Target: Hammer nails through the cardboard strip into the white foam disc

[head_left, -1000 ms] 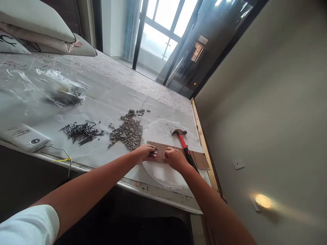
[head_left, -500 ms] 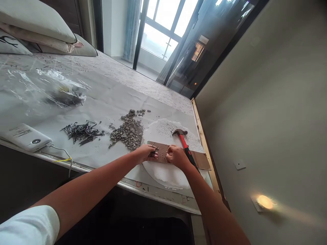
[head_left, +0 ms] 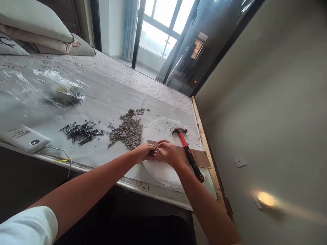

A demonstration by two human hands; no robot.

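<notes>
Over a brown board (head_left: 201,159) with rows of small holes, my left hand (head_left: 142,153) is closed around a small bunch of dark nails (head_left: 152,152). My right hand (head_left: 169,153) meets it from the right, its thumb and fingers pinched at the bunch's nail ends. The exact grip is partly hidden by the fingers. Beneath the board lies a rough white foam disc (head_left: 163,174). A claw hammer (head_left: 189,153) with a red and black handle rests across the board, right of my right hand.
Grey gravel (head_left: 129,132) is heaped left of the disc, and beyond it lies a pile of nails (head_left: 83,132). A white power bank (head_left: 27,139) with a cable sits near the front edge. A clear plastic bag (head_left: 61,88) lies behind. A wall (head_left: 268,119) stands at right.
My right hand has moved left and slightly up from the board's holes to the nails in my left hand. The hammer's handle end now shows. My left hand has barely moved.
</notes>
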